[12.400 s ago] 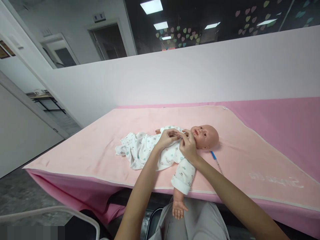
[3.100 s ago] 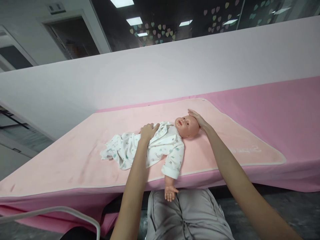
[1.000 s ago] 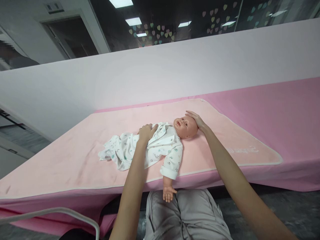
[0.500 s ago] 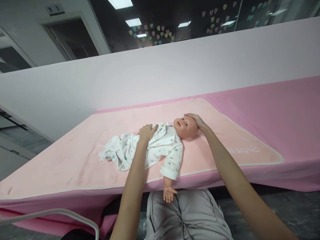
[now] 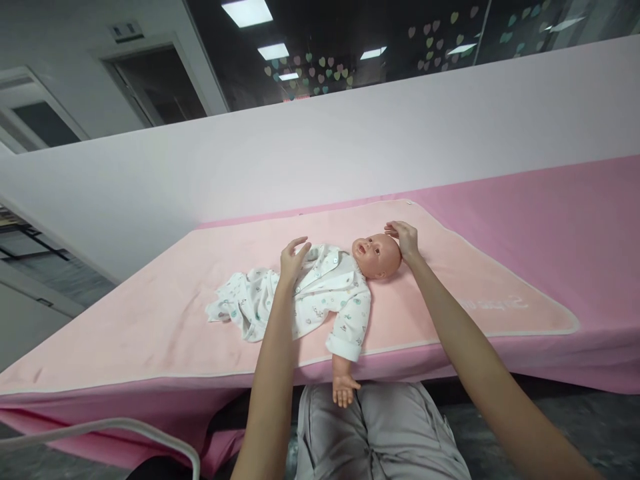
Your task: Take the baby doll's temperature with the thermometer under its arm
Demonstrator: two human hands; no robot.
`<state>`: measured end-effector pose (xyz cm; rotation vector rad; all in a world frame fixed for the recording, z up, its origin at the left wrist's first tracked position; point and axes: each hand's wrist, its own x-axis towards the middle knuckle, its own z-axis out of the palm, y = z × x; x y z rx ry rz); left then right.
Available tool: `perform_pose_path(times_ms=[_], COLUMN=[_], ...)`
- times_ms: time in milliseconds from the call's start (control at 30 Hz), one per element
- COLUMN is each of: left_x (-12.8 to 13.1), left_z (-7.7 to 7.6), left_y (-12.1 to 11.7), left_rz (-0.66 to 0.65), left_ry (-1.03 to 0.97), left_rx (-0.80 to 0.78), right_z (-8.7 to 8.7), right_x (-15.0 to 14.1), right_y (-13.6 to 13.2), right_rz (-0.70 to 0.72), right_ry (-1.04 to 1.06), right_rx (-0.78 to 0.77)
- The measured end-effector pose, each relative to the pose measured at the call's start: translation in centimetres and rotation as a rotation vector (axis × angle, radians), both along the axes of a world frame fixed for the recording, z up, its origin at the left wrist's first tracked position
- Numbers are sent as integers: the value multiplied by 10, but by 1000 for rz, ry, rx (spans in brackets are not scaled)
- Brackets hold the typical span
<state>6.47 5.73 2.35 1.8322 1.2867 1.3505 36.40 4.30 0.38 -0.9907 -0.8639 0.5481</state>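
Note:
A baby doll [image 5: 377,256] lies on its back, head to the right, on a peach-coloured mat [image 5: 165,293]. It wears a white patterned baby outfit [image 5: 320,293] with a buttoned front. One doll arm [image 5: 343,380] reaches over the near edge of the bed. Just above the doll's torso is my left hand [image 5: 294,261], thumb and fingers apart and nothing in it. My right hand [image 5: 406,239] is beside the top of the doll's head, fingers curved and apart, holding nothing. Whether its fingers still touch the head I cannot tell.
The mat lies on a pink sheet [image 5: 565,240] over the bed. Behind the bed runs a white low wall [image 5: 375,147], with dark glass bearing heart stickers above it. A pale curved metal rail [image 5: 125,423] stands at the lower left, near my legs [image 5: 380,427].
My left hand has lifted off the doll's torso and opened. My right hand has come away from the forehead towards the back of the head. The doll lies as before.

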Motion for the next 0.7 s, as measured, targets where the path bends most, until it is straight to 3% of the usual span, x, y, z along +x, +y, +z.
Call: perform_pose_path(times_ms=[67, 133, 233, 300, 367, 500, 600, 700], left_x=[5, 12, 21, 24, 23, 16, 14, 14], left_z=[4, 3, -3, -7, -9, -8, -7, -7], left_y=[-8, -13, -15, -13, -10, -4, -3, -4], left_rz=[-219, -387, -412, -390, -380, -333, -340, -342], left_ry=[-76, 35, 233, 197, 25, -418, -561, -569], left_rx=[-43, -109, -112, -125, -184, -317, -382, -410], right_z=[3, 7, 16, 20, 20, 9, 4, 5], right_x=[2, 5, 4, -7, -28, -95, -134, -145], right_y=[-1, -5, -17, -27, -37, -49, -51, -50], right_rz=[-113, -256, -515, -614, -555, -182, -127, -145], right_ry=[4, -25, -260, -565, -926, -1546, -1705, -1693], right_rx=[46, 89, 175, 247, 326, 390, 118, -178])
